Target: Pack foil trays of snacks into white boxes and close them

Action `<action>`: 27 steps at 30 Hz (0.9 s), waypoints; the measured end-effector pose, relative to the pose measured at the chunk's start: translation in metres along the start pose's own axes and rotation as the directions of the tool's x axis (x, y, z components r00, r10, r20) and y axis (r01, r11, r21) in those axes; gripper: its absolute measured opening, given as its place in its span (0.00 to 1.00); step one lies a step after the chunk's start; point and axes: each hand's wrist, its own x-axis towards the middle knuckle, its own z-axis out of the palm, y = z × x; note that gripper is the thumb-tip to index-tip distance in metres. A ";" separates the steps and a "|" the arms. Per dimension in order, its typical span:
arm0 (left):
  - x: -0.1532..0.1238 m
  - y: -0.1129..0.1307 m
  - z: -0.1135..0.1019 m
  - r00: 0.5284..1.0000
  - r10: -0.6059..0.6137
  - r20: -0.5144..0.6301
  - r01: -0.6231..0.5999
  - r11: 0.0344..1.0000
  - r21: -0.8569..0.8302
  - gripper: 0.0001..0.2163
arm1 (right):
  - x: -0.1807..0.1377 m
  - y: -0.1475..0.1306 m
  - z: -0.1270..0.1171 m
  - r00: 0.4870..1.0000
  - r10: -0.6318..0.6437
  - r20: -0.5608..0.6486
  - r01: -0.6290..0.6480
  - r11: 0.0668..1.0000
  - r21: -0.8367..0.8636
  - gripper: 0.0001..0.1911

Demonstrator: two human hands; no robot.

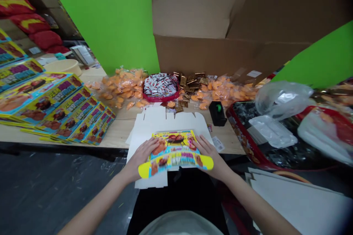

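Head: L/R hands [142, 153] palm-down on box [175, 141]

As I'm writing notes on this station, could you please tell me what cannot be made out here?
All in the head view:
- The printed carton's inside: hidden by the carton itself.
- Any print on the white label of the brown cardboard box: too small.
- Right-hand translucent plastic: blurred, cut off by the right edge.
- Stacked printed cartons: cut off by the left edge.
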 end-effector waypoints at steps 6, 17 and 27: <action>0.052 0.001 -0.028 0.912 -0.409 0.009 0.371 0.817 -0.442 0.31 | 0.061 0.013 -0.034 0.943 0.295 0.154 -0.332 0.867 0.371 0.27; 0.069 -0.004 -0.018 0.828 -0.561 0.004 0.442 0.647 -0.621 0.26 | 0.158 0.020 -0.112 0.864 0.292 0.409 -0.429 0.853 0.297 0.13; 0.071 0.000 -0.001 0.774 -0.581 -0.251 0.299 0.685 -0.664 0.42 | 0.079 0.001 -0.049 0.990 0.100 -0.098 -0.115 0.981 -0.156 0.22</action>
